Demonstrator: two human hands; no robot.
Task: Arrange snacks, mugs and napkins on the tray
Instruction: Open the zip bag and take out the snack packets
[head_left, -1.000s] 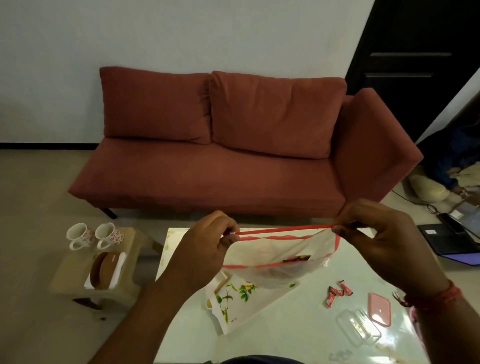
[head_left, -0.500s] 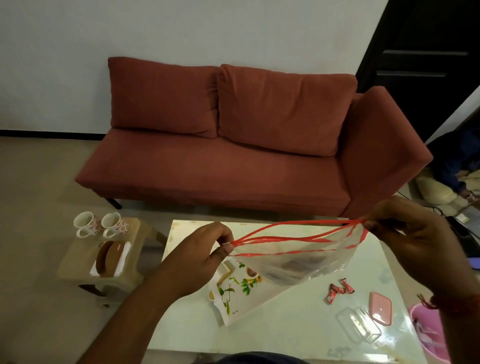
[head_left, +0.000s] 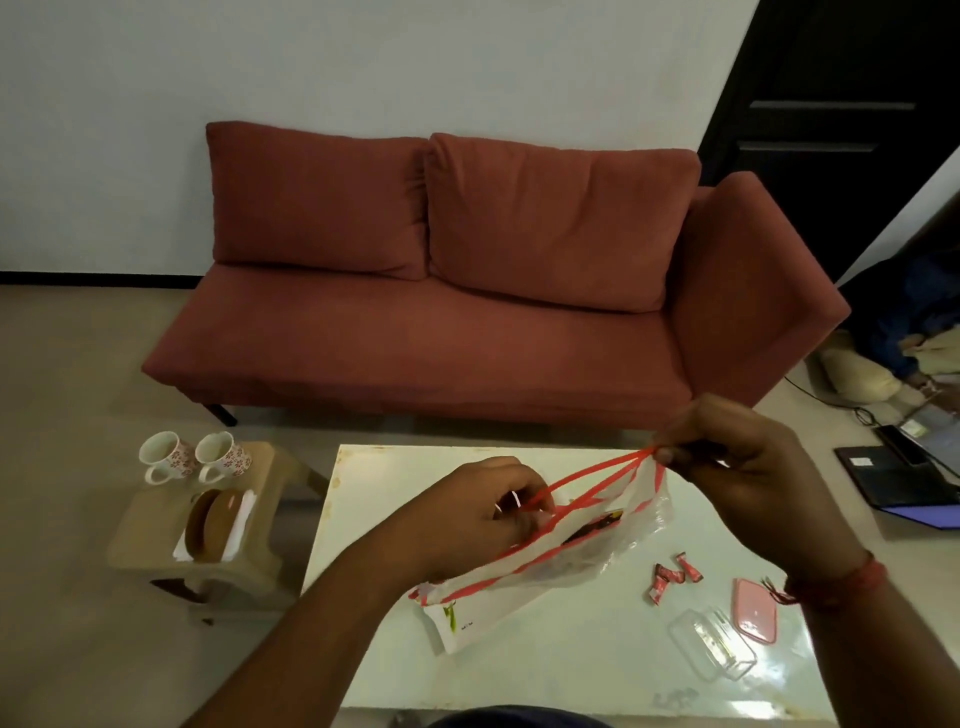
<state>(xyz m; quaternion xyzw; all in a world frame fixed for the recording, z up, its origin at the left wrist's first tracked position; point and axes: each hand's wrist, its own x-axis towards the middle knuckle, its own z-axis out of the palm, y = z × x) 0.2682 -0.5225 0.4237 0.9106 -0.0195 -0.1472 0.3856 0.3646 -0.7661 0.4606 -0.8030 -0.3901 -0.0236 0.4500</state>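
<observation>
Sofa (head_left: 467, 312): rust red, plain fabric.
Wall (head_left: 363, 62): pale grey-white.
Door (head_left: 831, 130): black.
Floor (head_left: 62, 364): beige.
Table (head_left: 571, 649): glossy pale green-white.
Zip bag (head_left: 587, 556): clear plastic with red strips along the mouth and edges.
Tray (head_left: 462, 626): white with a green leaf print.
Mugs (head_left: 195, 457): white with small red flower pattern.
Stool (head_left: 156, 525): tan.
Napkins (head_left: 241, 522): white.
Candies (head_left: 672, 574): red wrappers with white marks.
Lid (head_left: 756, 608): pink.
Container (head_left: 711, 644): clear.
Wrist thread (head_left: 841, 584): red.

both hands (head_left: 485, 512) (head_left: 748, 467) gripping zip bag (head_left: 582, 551), tray (head_left: 467, 626) beneath
</observation>
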